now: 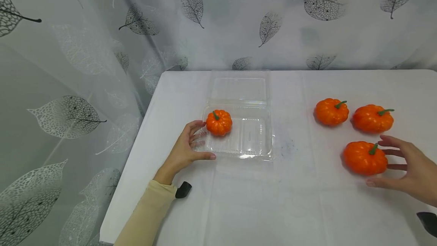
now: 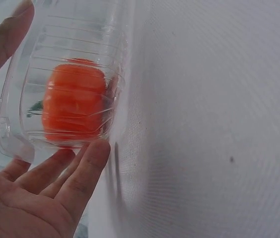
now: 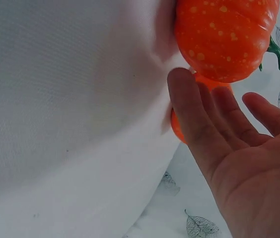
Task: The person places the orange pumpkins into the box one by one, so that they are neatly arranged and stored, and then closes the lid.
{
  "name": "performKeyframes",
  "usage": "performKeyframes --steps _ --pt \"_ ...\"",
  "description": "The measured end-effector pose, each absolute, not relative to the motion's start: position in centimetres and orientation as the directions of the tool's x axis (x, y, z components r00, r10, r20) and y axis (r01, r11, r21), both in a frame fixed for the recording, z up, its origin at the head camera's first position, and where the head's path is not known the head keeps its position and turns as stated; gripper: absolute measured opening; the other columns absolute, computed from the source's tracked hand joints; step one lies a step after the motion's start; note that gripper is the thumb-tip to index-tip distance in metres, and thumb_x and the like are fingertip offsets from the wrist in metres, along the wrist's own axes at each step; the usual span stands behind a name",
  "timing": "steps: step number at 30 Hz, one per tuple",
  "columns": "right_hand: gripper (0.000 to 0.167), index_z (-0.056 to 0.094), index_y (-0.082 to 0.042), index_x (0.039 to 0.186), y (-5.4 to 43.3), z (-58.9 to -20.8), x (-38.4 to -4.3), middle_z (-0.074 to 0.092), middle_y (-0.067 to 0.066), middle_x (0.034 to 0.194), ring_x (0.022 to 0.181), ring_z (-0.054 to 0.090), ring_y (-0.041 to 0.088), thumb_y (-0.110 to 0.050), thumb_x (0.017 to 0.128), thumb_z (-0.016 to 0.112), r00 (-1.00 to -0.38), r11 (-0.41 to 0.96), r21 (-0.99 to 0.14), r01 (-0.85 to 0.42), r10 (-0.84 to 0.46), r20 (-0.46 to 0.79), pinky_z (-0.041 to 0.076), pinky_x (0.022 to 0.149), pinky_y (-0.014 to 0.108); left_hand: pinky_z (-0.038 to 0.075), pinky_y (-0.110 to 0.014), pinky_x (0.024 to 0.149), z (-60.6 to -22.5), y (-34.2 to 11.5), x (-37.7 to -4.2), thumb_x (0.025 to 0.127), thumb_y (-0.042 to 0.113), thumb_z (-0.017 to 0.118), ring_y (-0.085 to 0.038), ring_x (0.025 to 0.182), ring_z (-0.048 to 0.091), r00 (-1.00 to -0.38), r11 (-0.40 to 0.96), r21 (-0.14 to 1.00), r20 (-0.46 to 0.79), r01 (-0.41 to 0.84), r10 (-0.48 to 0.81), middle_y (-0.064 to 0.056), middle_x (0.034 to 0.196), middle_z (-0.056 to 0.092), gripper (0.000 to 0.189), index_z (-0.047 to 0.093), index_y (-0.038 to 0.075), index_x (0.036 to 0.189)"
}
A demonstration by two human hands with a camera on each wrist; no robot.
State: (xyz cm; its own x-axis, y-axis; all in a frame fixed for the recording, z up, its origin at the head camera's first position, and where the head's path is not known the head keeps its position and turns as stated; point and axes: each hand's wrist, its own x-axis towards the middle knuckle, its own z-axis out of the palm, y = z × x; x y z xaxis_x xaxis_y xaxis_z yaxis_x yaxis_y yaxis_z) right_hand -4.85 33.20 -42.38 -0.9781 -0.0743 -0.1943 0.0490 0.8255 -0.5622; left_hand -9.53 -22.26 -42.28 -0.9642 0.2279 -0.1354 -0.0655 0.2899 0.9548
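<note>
A clear plastic clamshell box (image 1: 244, 132) lies with its lid folded back on the white table. In its left side sits a small orange pumpkin (image 1: 219, 123) with a green stem. My left hand (image 1: 184, 149) rests at the box's front left corner, thumb along the front edge and fingers at the left wall. The left wrist view shows that pumpkin (image 2: 74, 101) through the clear wall. My right hand (image 1: 406, 166) is spread beside the nearest of the loose pumpkins (image 1: 364, 158), fingertips close to its right side. That pumpkin (image 3: 227, 37) fills the top of the right wrist view.
Two more orange pumpkins stand behind on the right, one left (image 1: 331, 112) and one right (image 1: 373, 119). The open lid (image 1: 239, 86) reaches to the table's back edge. A leaf-patterned curtain (image 1: 222, 18) hangs behind and to the left of the table (image 1: 273, 208).
</note>
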Motion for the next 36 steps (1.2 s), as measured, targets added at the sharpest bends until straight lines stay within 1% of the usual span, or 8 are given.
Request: performKeyframes --steps 5,13,18,22,25,28,34,36 --pt "0.132 0.008 0.014 0.153 33.1 -42.4 -4.8 0.024 0.044 0.137 0.114 0.031 0.061 -0.032 0.067 0.096 -0.972 0.823 -0.564 0.066 -0.074 -0.222 0.047 0.078 0.072 0.042 -0.043 0.110 -42.4 -22.3 -9.6 0.066 0.007 0.096 -0.030 0.141 0.042 -0.964 0.290 0.955 -0.134 -0.064 0.229 -0.005 0.158 0.037 0.110 0.030 0.014 0.153" --pt "0.133 0.011 0.016 0.150 33.1 -42.7 -5.0 0.025 0.044 0.135 0.114 0.031 0.061 -0.037 0.064 0.097 -0.969 0.834 -0.547 0.074 -0.070 -0.237 0.047 0.079 0.073 0.042 -0.043 0.111 -42.4 -22.3 -9.5 0.066 0.006 0.096 -0.030 0.140 0.043 -0.966 0.286 0.957 -0.124 -0.055 0.228 -0.005 0.158 0.038 0.110 0.030 0.013 0.153" --pt "0.122 0.016 0.018 0.147 33.1 -42.8 -5.1 0.024 0.044 0.136 0.115 0.029 0.061 -0.029 0.067 0.096 -0.962 0.838 -0.539 0.084 -0.074 -0.264 0.046 0.081 0.074 0.043 -0.041 0.110 -42.5 -22.4 -9.5 0.065 0.006 0.096 -0.029 0.140 0.044 -0.967 0.284 0.957 -0.120 -0.053 0.224 -0.004 0.157 0.038 0.109 0.031 0.014 0.152" --pt "0.114 0.022 0.018 0.145 32.8 -42.9 -5.3 0.028 0.043 0.136 0.114 0.033 0.060 -0.025 0.069 0.095 -0.966 0.836 -0.546 0.049 -0.099 -0.237 0.050 0.078 0.071 0.042 -0.042 0.111 -42.7 -22.4 -9.5 0.066 0.007 0.096 -0.030 0.140 0.043 -0.967 0.283 0.958 -0.117 -0.050 0.225 -0.005 0.158 0.037 0.109 0.031 0.014 0.152" --pt "0.113 0.025 0.017 0.144 32.6 -42.9 -5.4 0.030 0.042 0.136 0.113 0.034 0.058 -0.028 0.069 0.095 -0.970 0.831 -0.556 0.016 -0.122 -0.212 0.053 0.076 0.068 0.042 -0.042 0.111 -42.7 -22.4 -9.5 0.066 0.006 0.096 -0.030 0.141 0.043 -0.967 0.285 0.957 -0.119 -0.052 0.224 -0.005 0.158 0.037 0.109 0.030 0.013 0.153" --pt "0.110 0.027 0.016 0.143 32.3 -43.1 -5.4 0.032 0.041 0.137 0.113 0.037 0.057 -0.027 0.068 0.096 -0.970 0.826 -0.564 -0.005 -0.141 -0.198 0.054 0.074 0.064 0.042 -0.041 0.111 -42.6 -22.4 -9.4 0.066 0.006 0.096 -0.029 0.141 0.042 -0.967 0.286 0.957 -0.122 -0.054 0.223 -0.006 0.158 0.037 0.109 0.030 0.013 0.153" --pt "0.109 0.025 0.014 0.145 31.8 -43.1 -5.7 0.030 0.040 0.140 0.115 0.037 0.059 -0.022 0.069 0.095 -0.950 0.799 -0.602 -0.010 -0.195 -0.244 0.053 0.079 0.065 0.042 -0.042 0.111 -42.7 -22.4 -9.5 0.066 0.006 0.096 -0.029 0.140 0.043 -0.967 0.280 0.959 -0.119 -0.053 0.223 -0.005 0.158 0.037 0.109 0.030 0.014 0.153" --pt "0.106 0.025 0.013 0.146 31.6 -43.1 -5.8 0.030 0.040 0.141 0.116 0.036 0.059 -0.018 0.071 0.094 -0.943 0.778 -0.629 -0.017 -0.222 -0.250 0.056 0.079 0.061 0.043 -0.042 0.110 -42.7 -22.3 -9.5 0.066 0.006 0.096 -0.029 0.140 0.044 -0.967 0.278 0.959 -0.120 -0.054 0.224 -0.004 0.158 0.037 0.109 0.030 0.014 0.153"
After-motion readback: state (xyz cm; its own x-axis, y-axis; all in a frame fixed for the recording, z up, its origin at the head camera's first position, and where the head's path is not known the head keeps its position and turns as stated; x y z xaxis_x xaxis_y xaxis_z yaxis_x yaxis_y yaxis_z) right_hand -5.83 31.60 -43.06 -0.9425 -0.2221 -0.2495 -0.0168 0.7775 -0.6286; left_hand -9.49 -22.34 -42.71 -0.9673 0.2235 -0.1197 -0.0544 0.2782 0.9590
